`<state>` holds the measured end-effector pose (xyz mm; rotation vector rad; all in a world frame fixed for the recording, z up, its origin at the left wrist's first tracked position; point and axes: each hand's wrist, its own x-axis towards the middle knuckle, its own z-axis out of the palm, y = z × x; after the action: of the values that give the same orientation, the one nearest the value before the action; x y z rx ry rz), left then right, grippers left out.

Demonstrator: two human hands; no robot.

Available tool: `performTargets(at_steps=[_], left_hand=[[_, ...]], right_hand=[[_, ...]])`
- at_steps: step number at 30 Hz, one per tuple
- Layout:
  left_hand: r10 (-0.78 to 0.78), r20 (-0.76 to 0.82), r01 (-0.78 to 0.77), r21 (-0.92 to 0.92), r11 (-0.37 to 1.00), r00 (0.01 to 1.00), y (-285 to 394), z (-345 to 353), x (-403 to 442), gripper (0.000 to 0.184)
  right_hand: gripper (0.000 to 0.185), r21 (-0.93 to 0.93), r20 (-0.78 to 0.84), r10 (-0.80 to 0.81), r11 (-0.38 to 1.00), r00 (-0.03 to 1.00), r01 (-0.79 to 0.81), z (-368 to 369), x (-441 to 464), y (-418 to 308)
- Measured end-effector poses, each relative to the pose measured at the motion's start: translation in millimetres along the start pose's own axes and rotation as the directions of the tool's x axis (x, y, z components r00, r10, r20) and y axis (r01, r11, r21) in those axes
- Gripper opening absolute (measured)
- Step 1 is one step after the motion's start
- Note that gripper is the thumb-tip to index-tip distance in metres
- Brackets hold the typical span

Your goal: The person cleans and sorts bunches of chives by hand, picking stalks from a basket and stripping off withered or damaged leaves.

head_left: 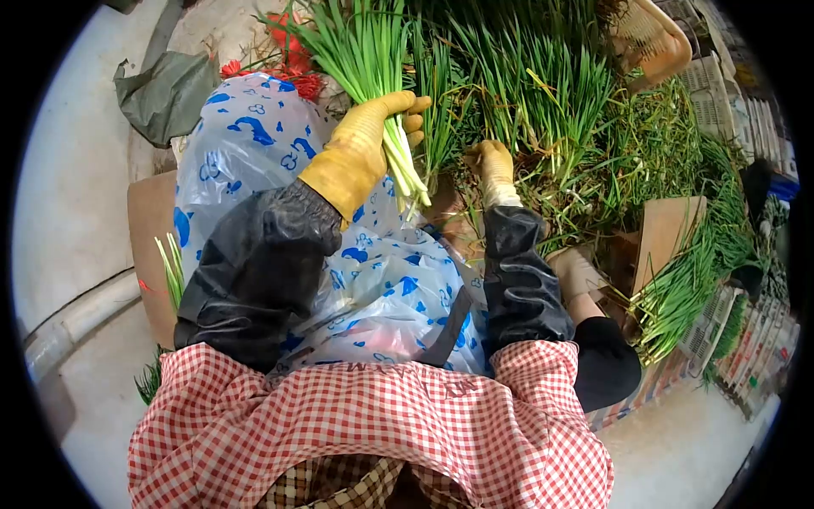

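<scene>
My left hand (356,148), in a yellow rubber glove, is wrapped round a bunch of garlic chives (373,55). Their green leaves point up and away, and the pale stem ends stick out below the fingers. To the right, my right hand (493,170), in a matching glove, is at the near edge of a large heap of chives (551,93). Its fingers are curled down toward the loose stems, and what they hold, if anything, is hidden. The plastic sheet with blue prints (373,271) covers my lap beneath the left hand.
Trimmed leaf scraps (585,204) surround the heap. At right, bundled chives (678,297) lie by a cardboard piece (670,237) and newspapers (750,348). An orange basket (657,42) stands at the back. Red ties (301,83) and a dark plastic bag (165,97) are upper left.
</scene>
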<state>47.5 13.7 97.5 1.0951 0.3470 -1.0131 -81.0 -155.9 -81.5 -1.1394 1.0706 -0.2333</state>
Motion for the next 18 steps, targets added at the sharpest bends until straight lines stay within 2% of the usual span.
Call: performTargets(at_steps=[2,3,4,6,7,8,10,11,12,14,16,18], left_hand=[[0.012,-0.031,-0.013,-0.012,1.0,0.999,-1.3,1.2,-4.3,0.019],[0.024,-0.038,-0.025,-0.012,1.0,0.999,-3.1,3.7,-9.7,0.019],[0.026,-0.038,-0.027,-0.01,1.0,0.999,-5.7,4.5,-13.8,0.019],[-0.014,-0.039,0.013,-0.02,1.0,0.999,-7.2,5.3,-15.7,0.019],[-0.013,-0.099,0.013,0.003,1.0,0.995,-7.6,1.5,-6.8,0.019],[-0.014,-0.106,0.015,0.008,1.0,0.994,-4.2,-2.0,-3.9,0.019],[0.013,-0.119,-0.012,0.013,1.0,0.993,-1.6,-5.2,0.9,0.019],[0.008,-0.097,-0.006,0.019,1.0,0.995,-4.0,-9.0,7.3,0.018],[0.001,-0.085,-0.001,0.009,1.0,0.996,-4.8,-8.9,11.6,0.018],[-0.045,-0.122,0.057,0.095,0.994,0.992,-6.1,-4.4,16.8,0.019],[-0.049,-0.046,0.057,0.194,0.979,0.998,-26.8,-15.4,34.5,0.021],[-0.018,-0.004,0.019,0.21,0.978,1.0,-35.0,-14.7,38.8,0.025]], right_hand=[[0.032,-0.33,-0.039,-0.065,0.943,0.997,0.048,7.9,12.2,29.2],[0.041,-0.578,-0.024,-0.085,0.814,0.996,0.055,15.7,7.4,32.5],[0.046,-0.602,-0.029,-0.046,0.799,0.999,0.02,17.9,13.0,35.7],[0.045,-0.825,0.059,-0.228,0.537,0.972,0.176,43.6,10.1,55.3],[0.041,-0.791,0.009,-0.166,0.602,0.986,0.108,46.2,20.8,56.6],[0.035,-0.793,0.003,-0.172,0.6,0.985,0.108,50.8,21.7,62.1],[0.034,-0.608,0.052,-0.197,0.771,0.979,0.187,28.1,23.8,38.9],[0.034,-0.62,0.043,-0.268,0.748,0.962,0.236,23.0,40.2,55.2],[0.03,-0.606,0.062,-0.308,0.744,0.949,0.281,10.3,36.5,39.4],[0.023,-0.252,0.061,-0.285,0.923,0.956,0.291,-5.6,2.5,-15.3],[0.019,0.096,0.087,-0.103,0.991,0.991,0.095,-17.6,-39.5,-64.0],[0.025,0.077,0.078,-0.132,0.989,0.988,0.126,-20.1,-47.3,-73.9]])
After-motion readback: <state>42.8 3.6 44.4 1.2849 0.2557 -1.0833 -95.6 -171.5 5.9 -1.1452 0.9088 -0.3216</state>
